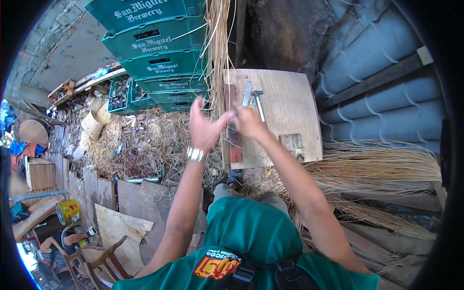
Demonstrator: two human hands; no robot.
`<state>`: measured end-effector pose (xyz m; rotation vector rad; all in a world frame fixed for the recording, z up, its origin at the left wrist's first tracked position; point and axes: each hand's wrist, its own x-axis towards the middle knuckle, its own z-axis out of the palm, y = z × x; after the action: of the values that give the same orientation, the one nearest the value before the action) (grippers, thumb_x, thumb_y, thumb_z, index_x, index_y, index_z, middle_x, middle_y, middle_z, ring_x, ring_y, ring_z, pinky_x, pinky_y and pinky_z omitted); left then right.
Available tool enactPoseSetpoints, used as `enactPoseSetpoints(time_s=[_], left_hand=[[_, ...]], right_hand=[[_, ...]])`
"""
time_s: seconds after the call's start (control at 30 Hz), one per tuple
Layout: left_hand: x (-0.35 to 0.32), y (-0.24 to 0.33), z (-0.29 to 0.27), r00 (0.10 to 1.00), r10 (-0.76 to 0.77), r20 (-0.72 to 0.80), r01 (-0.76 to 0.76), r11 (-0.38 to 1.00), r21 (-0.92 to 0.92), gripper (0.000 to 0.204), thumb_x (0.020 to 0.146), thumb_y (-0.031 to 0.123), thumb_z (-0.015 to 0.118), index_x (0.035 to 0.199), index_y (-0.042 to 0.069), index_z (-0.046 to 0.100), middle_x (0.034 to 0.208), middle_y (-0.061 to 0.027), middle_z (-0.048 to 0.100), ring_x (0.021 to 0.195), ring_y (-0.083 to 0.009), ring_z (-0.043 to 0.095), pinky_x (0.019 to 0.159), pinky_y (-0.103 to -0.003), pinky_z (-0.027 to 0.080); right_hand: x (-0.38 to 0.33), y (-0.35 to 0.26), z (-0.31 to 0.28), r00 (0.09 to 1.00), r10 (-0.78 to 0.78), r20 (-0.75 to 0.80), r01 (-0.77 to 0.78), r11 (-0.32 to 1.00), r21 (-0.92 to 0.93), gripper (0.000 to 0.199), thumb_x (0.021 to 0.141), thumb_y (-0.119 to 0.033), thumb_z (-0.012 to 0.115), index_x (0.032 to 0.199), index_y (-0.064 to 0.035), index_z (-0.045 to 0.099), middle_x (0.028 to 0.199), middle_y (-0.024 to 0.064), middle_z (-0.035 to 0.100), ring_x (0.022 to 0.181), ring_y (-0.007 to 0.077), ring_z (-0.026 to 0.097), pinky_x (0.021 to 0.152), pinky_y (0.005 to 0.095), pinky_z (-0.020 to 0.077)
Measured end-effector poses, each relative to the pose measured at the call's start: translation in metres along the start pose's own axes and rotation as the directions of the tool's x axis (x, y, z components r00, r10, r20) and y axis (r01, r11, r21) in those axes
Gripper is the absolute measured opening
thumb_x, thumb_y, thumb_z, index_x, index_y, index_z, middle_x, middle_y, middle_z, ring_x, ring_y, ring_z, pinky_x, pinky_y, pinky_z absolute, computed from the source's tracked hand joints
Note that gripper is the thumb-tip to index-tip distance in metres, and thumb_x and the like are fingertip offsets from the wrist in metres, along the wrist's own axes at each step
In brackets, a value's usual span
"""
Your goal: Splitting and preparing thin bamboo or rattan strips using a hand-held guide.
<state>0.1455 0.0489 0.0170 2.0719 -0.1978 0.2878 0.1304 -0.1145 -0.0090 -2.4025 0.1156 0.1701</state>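
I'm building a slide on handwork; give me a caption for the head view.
Left hand and right hand close together by long pale strips, a hammer lying on the wooden board.

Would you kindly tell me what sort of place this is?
Probably a makeshift craft workshop, judging by the bundle of long pale strips, the hammer on the wooden board and the scrap-strewn ground.

Left forearm [182, 208] slanting up and inward from lower edge, bare. Left hand [205, 128] standing open, fingers pointing up, slightly blurred; left thumb [222, 119] stretching rightward, its tip almost meeting right hand [249, 121]. Right forearm [307, 188] slanting up and leftward, bare. Right hand showing its back, fingers curling toward left thumb; exact fingertip contact hiding in blur.
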Motion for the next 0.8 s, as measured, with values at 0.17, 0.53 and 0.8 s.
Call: enactPoseSetpoints(time_s=[0.17,0.53,0.8], left_hand=[[0.149,-0.031,0.046,0.999,0.042,0.015,-0.045,0.934,0.355,0.068,0.076,0.047,0.072,0.123,0.003,0.053,0.109,-0.0223,0.062,0.105,-0.0334,0.060,0.088,-0.044,0.048],[0.146,-0.164,-0.101,0.796,-0.227,0.561,0.268,0.963,0.009,0.034,0.086,0.040,0.066,0.083,0.007,0.068,0.066,0.0034,0.055,0.056,-0.0084,0.046,0.052,-0.028,0.036],[0.057,-0.058,-0.109,0.544,-0.258,0.798,0.680,0.693,-0.239,0.029,0.091,0.028,0.064,0.103,0.002,0.066,0.098,-0.0060,0.068,0.088,-0.0138,0.064,0.076,-0.028,0.051]], right_hand=[[-0.071,-0.011,0.019,0.847,-0.141,0.513,0.013,0.969,0.245,0.041,0.090,-0.029,0.058,0.123,-0.0048,0.058,0.107,0.0192,0.066,0.099,0.0285,0.065,0.088,0.0371,0.0497],[-0.064,0.037,-0.026,0.956,-0.070,0.286,-0.108,0.819,0.563,0.041,0.093,-0.028,0.059,0.124,-0.0011,0.056,0.111,0.0123,0.065,0.102,0.0191,0.062,0.090,0.0299,0.0480],[-0.034,-0.038,0.045,0.913,-0.232,0.336,-0.069,0.724,0.687,0.041,0.092,-0.030,0.061,0.120,-0.0011,0.058,0.101,0.0097,0.066,0.095,0.0156,0.061,0.088,0.0295,0.0483]])
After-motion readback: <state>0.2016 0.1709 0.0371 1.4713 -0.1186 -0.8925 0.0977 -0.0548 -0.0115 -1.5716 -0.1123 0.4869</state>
